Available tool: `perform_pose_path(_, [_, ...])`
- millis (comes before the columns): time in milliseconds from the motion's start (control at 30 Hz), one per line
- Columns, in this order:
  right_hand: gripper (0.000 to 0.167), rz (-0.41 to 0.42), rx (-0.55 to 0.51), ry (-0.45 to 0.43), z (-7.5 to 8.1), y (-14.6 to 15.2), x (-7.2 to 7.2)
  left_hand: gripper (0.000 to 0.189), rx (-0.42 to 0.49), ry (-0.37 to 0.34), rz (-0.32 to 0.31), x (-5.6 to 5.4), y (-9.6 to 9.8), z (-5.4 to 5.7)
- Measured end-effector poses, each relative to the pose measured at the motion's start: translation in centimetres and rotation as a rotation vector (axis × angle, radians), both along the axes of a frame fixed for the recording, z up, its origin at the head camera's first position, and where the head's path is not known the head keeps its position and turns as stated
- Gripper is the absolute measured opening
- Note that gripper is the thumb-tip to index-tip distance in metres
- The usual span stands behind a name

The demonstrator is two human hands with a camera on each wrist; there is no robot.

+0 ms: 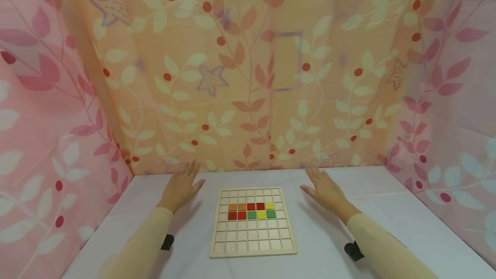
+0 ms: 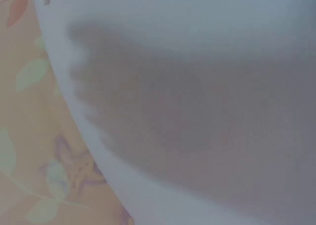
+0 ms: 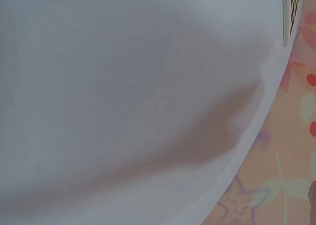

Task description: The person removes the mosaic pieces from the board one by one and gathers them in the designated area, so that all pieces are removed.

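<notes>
Three patterned cloth walls, the orange one at the back and pink ones at the sides, surround a white table. Two pale sleeves come in from the near edge. Between them lies a square wooden board, flat on the table, its grid facing up. It sits inward of both hands and mostly on the near side of their fingertips, so a reach to its middle would run inward and back toward the body. Being square, it has no clear long axis; neither hand is plainly nearer. The left hand and right hand hang palm down over the table, apart from the board, fingers straight and slightly spread, thumbs out toward it, holding nothing. The wrist views show mainly their blurred shadows. A black piece shows under each sleeve. Smallest, ten coloured tiles fill two rows of five on the board, running left to right.
</notes>
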State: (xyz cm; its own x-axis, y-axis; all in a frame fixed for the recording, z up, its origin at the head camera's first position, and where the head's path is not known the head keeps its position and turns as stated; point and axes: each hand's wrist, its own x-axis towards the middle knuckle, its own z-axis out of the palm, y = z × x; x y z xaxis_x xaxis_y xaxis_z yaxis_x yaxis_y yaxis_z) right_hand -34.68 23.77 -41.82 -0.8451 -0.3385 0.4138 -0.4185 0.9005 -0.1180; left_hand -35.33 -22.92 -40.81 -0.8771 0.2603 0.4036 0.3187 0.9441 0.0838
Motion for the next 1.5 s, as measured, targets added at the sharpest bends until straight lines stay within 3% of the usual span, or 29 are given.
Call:
perform_pose_path(333, [0.072, -0.046, -0.067, -0.141, 0.3, -1.4, 0.8, 0.072, 0.099, 0.039, -0.052, 0.8, 0.5, -0.1])
perform_pose_path(500, [0.071, -0.077, -0.117, -0.213, 0.4, -2.0, 1.1, 0.079, 0.200, -0.073, -0.028, 1.0, 0.6, -0.4])
perform_pose_path(767, [0.072, -0.058, -0.259, -0.269, 0.1, -3.0, 1.6, 0.090, 0.366, -0.231, -0.002, 1.3, 1.2, -0.4])
perform_pose_path(1067, [0.068, -0.043, -0.390, -0.265, 0.3, -4.5, 1.6, 0.096, 0.571, -0.332, -0.004, 1.8, 1.6, -0.2])
perform_pose_path(1300, [0.063, -0.038, -0.465, -0.288, 0.1, -5.2, 1.8, 0.099, 0.725, -0.381, 0.066, 2.1, 2.2, -0.4])
perform_pose_path(1500, [0.057, -0.058, -0.553, -0.347, -0.2, -6.1, 2.3, 0.106, 0.792, -0.448, 0.094, 2.9, 2.5, -0.9])
